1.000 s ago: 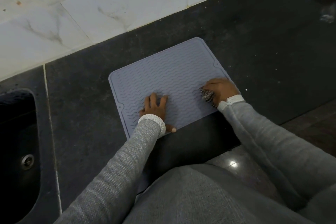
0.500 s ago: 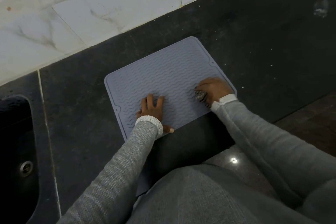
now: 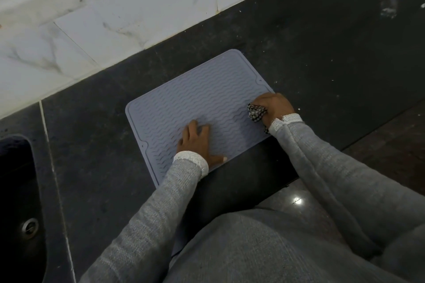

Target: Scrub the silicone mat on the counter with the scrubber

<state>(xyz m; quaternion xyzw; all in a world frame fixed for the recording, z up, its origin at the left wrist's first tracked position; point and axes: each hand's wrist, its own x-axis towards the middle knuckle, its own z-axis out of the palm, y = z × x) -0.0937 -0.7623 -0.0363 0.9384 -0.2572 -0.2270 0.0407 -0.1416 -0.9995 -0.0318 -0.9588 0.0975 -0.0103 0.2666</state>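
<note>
A grey-blue silicone mat (image 3: 195,96) with wavy ridges lies flat on the dark counter (image 3: 322,48). My left hand (image 3: 197,142) presses flat on the mat's near part, fingers spread, thumb pointing right. My right hand (image 3: 273,104) is closed around a black-and-white mesh scrubber (image 3: 255,111) at the mat's right edge, the scrubber touching the mat surface. Grey sleeves with white cuffs cover both wrists.
A dark sink (image 3: 18,202) with a metal drain (image 3: 29,226) sits at the left. White marble tiles (image 3: 115,14) run along the back of the counter. A wet smear (image 3: 388,7) marks the far right. Glossy floor (image 3: 296,200) shows below the counter edge.
My right hand with the scrubber has slid a little to the right, toward the mat's right edge. My left hand stays pressed in the same spot on the mat.
</note>
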